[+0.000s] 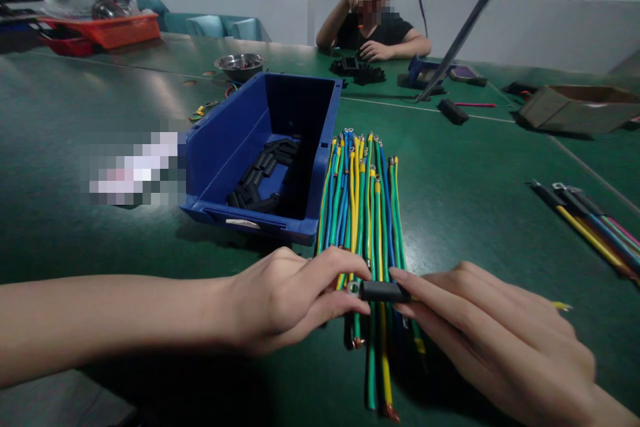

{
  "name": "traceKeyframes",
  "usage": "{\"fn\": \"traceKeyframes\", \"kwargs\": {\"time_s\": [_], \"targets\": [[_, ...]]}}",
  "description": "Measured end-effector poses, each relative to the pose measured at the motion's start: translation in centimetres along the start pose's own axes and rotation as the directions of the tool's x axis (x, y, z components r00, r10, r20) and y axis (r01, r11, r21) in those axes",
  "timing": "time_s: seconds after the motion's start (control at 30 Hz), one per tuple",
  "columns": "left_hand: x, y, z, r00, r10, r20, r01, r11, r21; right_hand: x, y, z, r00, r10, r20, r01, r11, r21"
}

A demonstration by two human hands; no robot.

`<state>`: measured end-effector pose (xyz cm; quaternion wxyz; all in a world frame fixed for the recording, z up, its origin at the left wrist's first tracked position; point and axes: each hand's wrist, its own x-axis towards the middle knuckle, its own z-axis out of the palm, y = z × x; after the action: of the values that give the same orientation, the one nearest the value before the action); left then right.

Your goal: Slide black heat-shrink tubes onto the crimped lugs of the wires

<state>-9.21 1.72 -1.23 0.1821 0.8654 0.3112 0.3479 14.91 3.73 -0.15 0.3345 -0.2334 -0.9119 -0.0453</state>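
Note:
A short black heat-shrink tube is held level between my two hands, above a bundle of green, yellow and blue wires. From its left end sticks a metal ring terminal. My left hand has thumb and forefinger closed about the tube's left end, with the ring between them. On the other side my right hand pinches the tube's right end. A yellow wire end shows beyond the right hand; most of that wire is hidden by the fingers.
A blue bin with several black tubes stands left of the bundle. Wires with black sleeves lie at right. Farther back are a metal bowl, a cardboard box, an orange basket and a seated person.

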Motion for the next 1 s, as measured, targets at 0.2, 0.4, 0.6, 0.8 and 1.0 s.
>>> {"fn": "traceKeyframes", "kwargs": {"time_s": [0.2, 0.4, 0.6, 0.8, 1.0], "targets": [[0.1, -0.1, -0.1, 0.996, 0.081, -0.043, -0.085, 0.992, -0.091, -0.3, -0.1, -0.1, 1.0, -0.007, 0.002, 0.007, 0.999, 0.042], [0.0, -0.1, -0.3, 0.991, 0.103, -0.085, -0.113, 0.987, -0.114, 0.1, -0.1, -0.5, 0.999, -0.036, 0.014, 0.036, 0.999, 0.012], [0.1, -0.1, -0.3, 0.995, 0.076, -0.072, -0.089, 0.974, -0.207, 0.8, -0.3, -0.6, 0.999, -0.04, 0.006, 0.04, 0.999, 0.016], [0.4, -0.3, -0.4, 0.999, -0.019, 0.025, 0.027, 0.942, -0.336, 0.3, -0.2, -0.6, 1.0, -0.023, 0.006, 0.023, 1.0, -0.004], [0.2, -0.2, -0.4, 0.998, -0.06, 0.031, 0.067, 0.939, -0.339, 0.1, 0.1, -0.7, 0.999, -0.041, 0.034, 0.042, 0.998, -0.038]]}}
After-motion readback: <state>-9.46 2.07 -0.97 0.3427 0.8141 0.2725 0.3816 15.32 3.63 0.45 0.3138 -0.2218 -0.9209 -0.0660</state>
